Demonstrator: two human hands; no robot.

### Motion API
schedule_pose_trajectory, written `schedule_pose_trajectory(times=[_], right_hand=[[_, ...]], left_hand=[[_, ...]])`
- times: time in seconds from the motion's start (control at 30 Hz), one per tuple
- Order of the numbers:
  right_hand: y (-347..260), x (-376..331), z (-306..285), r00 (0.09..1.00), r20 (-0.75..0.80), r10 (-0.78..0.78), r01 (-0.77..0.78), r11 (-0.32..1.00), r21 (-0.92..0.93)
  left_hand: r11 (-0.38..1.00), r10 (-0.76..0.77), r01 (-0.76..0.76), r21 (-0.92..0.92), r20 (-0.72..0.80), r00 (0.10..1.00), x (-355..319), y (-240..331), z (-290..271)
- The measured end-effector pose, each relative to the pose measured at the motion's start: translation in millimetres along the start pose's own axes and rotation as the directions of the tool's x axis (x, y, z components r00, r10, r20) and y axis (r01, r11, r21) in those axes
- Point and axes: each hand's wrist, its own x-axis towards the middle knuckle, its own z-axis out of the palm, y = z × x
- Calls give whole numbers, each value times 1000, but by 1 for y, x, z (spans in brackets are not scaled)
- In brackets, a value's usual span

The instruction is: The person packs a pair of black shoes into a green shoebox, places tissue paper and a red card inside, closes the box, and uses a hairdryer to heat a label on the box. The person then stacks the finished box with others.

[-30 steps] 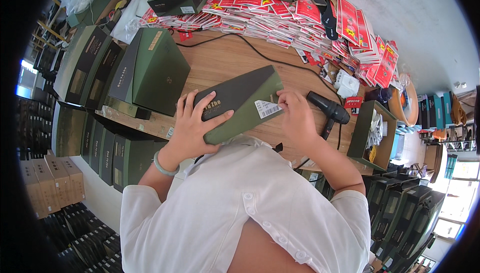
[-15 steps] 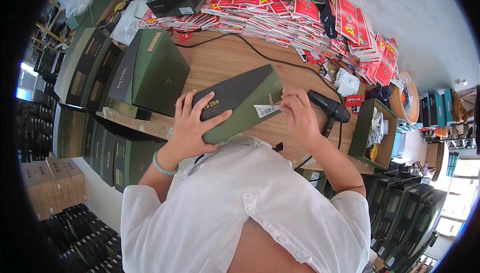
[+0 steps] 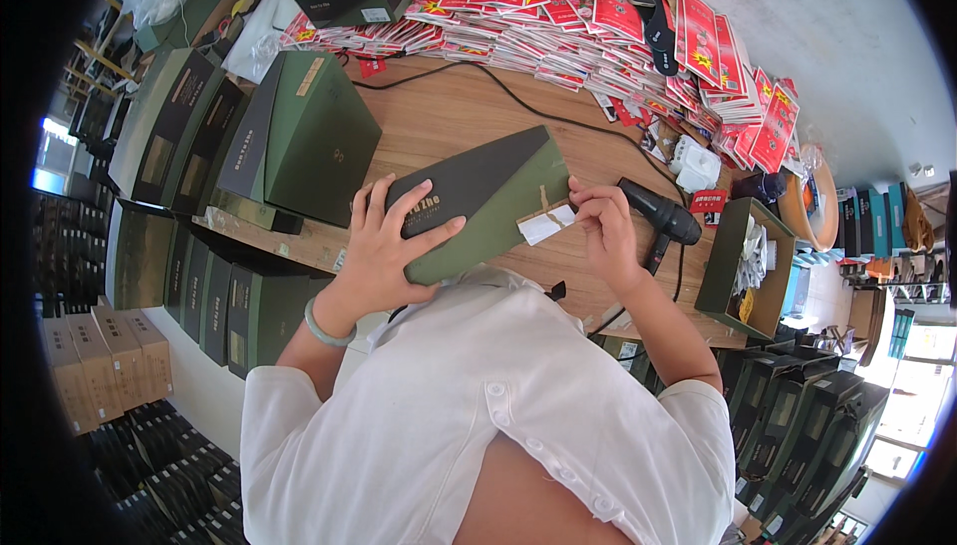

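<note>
A black and green cardboard box (image 3: 498,208) lies tilted on the wooden table, close against my body. My left hand (image 3: 391,246) grips its left end, fingers spread over the dark face and thumb along the near edge. At the box's right end a paper label (image 3: 545,227) is partly lifted, its white back turned up. The label's outer corner is pinched between the thumb and fingers of my right hand (image 3: 608,226). A strip of bare tan cardboard shows beside the label. A black hair dryer (image 3: 660,212) lies just right of that hand.
Green boxes (image 3: 319,136) stand at the left. Red and white packets (image 3: 558,41) are piled along the back. A black cord (image 3: 528,101) crosses the table (image 3: 439,116). An open green box (image 3: 733,256) holding crumpled paper stands at the right edge.
My right hand has drawn the label outward and turned it over, so its printed barcode side no longer shows. My left hand and the box have stayed nearly still.
</note>
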Motion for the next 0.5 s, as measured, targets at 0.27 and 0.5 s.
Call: schedule_pose_trajectory(times=[0.27, 0.5], right_hand=[[14, 2, -5, 992, 34, 123, -127, 980, 155], [31, 9, -18, 941, 146, 304, -338, 843, 418]], left_hand=[[1000, 2, -2, -9, 10, 1000, 0, -1, -1], [1000, 5, -5, -4, -5, 1000, 1, -2, -1]])
